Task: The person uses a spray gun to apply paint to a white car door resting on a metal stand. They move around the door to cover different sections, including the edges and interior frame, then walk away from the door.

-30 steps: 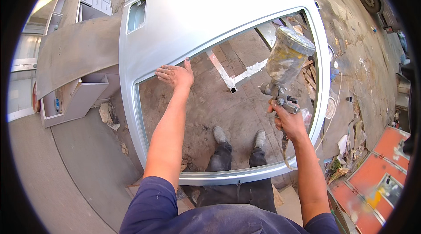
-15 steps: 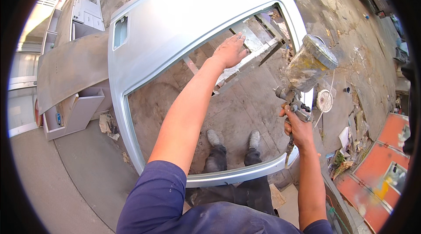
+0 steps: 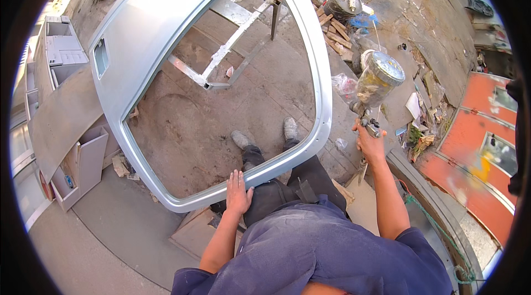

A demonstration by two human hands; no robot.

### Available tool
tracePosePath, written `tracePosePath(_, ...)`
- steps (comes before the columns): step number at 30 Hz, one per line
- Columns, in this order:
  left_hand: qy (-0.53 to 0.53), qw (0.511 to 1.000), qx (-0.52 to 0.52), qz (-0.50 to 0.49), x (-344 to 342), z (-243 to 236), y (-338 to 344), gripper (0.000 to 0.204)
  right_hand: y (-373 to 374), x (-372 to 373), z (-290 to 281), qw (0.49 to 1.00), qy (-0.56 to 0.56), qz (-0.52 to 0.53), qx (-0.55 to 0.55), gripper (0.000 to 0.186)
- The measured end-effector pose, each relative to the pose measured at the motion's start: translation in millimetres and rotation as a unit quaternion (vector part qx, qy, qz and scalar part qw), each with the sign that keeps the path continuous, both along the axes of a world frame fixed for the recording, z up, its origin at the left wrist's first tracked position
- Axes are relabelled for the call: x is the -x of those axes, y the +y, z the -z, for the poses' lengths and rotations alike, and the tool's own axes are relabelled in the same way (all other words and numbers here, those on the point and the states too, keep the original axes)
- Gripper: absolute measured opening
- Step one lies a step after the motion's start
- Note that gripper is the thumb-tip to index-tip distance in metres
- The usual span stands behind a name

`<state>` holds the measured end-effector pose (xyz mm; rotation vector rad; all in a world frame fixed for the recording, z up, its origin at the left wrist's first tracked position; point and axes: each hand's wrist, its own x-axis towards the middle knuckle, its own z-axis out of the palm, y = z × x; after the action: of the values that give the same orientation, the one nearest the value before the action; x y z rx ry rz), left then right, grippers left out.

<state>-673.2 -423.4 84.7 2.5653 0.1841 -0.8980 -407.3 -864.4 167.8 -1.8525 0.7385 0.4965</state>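
A silver-painted vehicle door (image 3: 166, 13) with a large window opening lies in front of me, its near frame edge close to my waist. My left hand (image 3: 238, 194) is open, fingers stretched out together, at that near edge; whether it presses on the frame or hovers just over it, I cannot tell. To the right of the door, my right hand (image 3: 369, 144) is wrapped round the grip of a spray gun (image 3: 371, 126). On top of the gun sits a paint-smeared cup (image 3: 381, 76) with a lid, tilted away from me.
Through the window opening shows a metal stand (image 3: 221, 54) under the door. Beyond the cup are a dirty bucket (image 3: 343, 3) and scrap wood (image 3: 336, 35). Orange panels (image 3: 470, 145) lie at right, near a green rope (image 3: 437, 228). Grey cabinets (image 3: 83, 168) stand at left.
My left hand has drawn back from over the window opening to the door's near edge. The view has shifted, so the door sits further left. The spray gun stays in my right hand.
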Motion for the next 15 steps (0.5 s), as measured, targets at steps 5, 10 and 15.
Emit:
tracePosePath(5,0.01,0.998,-0.054,-0.031,16,-2,-43,0.084,-12,46,-8,0.992,0.075,-0.027,-0.096,0.028)
tracePosePath(10,-0.041,0.993,0.006,0.113,-34,1,-94,0.087,-13,87,-8,0.968,0.165,-0.162,-0.094,0.03)
tracePosePath(15,-0.098,0.969,0.063,0.217,-78,6,-145,0.084,15,122,-14,0.953,0.195,-0.203,-0.114,0.034)
